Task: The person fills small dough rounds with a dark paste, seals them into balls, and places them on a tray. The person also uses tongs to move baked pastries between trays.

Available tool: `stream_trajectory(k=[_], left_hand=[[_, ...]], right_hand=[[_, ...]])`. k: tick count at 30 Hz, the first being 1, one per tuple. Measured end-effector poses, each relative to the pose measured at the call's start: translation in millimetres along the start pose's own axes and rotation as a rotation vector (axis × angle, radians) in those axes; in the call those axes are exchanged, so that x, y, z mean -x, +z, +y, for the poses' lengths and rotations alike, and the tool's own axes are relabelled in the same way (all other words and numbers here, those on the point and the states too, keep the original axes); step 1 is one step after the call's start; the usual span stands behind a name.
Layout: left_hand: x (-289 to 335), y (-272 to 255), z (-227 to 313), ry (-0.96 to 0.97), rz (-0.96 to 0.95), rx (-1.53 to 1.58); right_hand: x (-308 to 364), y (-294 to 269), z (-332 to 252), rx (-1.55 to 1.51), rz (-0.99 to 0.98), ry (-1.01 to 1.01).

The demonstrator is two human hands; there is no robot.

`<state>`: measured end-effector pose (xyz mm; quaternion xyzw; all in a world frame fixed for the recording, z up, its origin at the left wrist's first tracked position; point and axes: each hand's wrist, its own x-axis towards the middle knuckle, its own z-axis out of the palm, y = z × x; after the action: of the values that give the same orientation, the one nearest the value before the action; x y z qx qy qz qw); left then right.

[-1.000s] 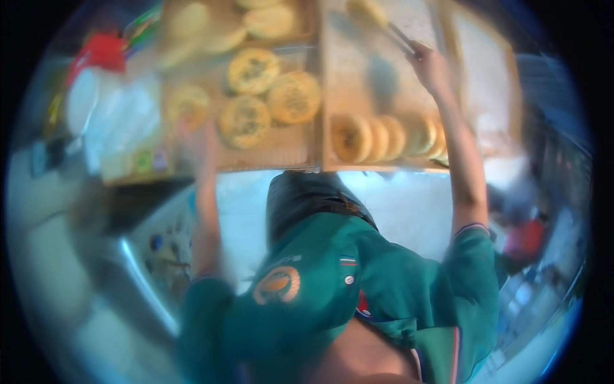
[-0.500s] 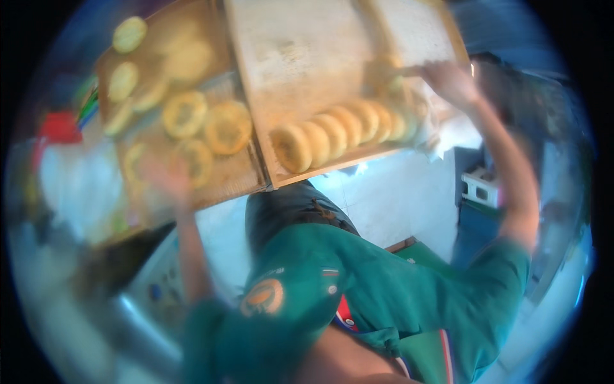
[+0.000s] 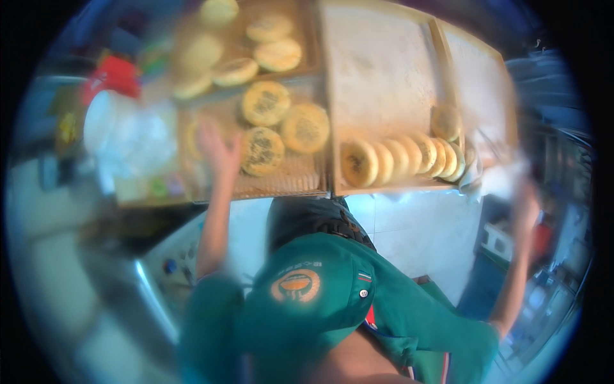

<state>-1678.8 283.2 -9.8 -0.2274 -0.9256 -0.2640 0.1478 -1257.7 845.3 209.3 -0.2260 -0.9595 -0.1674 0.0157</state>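
Note:
My left hand [image 3: 220, 150] reaches over the wire rack [image 3: 281, 185], its fingers spread beside a round flatbread [image 3: 192, 139] that it partly hides. To the right of that hand lie several browned flatbreads [image 3: 265, 102] with dark specks on top. My right hand [image 3: 526, 203] is low at the right, smeared by motion, next to a crumpled white cloth or bag [image 3: 504, 182]; whether it grips anything is unclear. A row of flatbreads [image 3: 396, 160] leans on edge along the front of the wooden tray [image 3: 384, 13]. One single flatbread [image 3: 446, 123] rests by the tray's divider [image 3: 441, 57].
At the back left, more flatbreads [image 3: 278, 55] lie on a brown tray [image 3: 307, 38]. A clear plastic bag [image 3: 137, 137] and a red object [image 3: 112, 78] sit at the far left. Below the right hand stands a blue-green box-like thing [image 3: 476, 269] with a white object on it.
The whole view has shifted, with the trays now farther right. My right hand has left the tray divider and come down toward the right. The single flatbread now rests by the divider.

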Motion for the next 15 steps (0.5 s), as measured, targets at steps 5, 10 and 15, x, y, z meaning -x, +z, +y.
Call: stream_trajectory(k=[5, 10, 15], left_hand=[[-54.0, -20.0, -21.8, 0.139, -0.09, 0.098], [-62.0, -22.3, -67.3, 0.22, -0.173, 0.079], [-132.4, -11.3, -17.1, 0.425, -0.193, 0.01]], right_hand=[[34.3, 5.8, -171.8, -1.01, -0.203, 0.37], [38.5, -22.8, -326.6, -1.716, -0.901, 0.422], [53.0, -9.6, -358.2, -1.805, -1.241, 0.402]])
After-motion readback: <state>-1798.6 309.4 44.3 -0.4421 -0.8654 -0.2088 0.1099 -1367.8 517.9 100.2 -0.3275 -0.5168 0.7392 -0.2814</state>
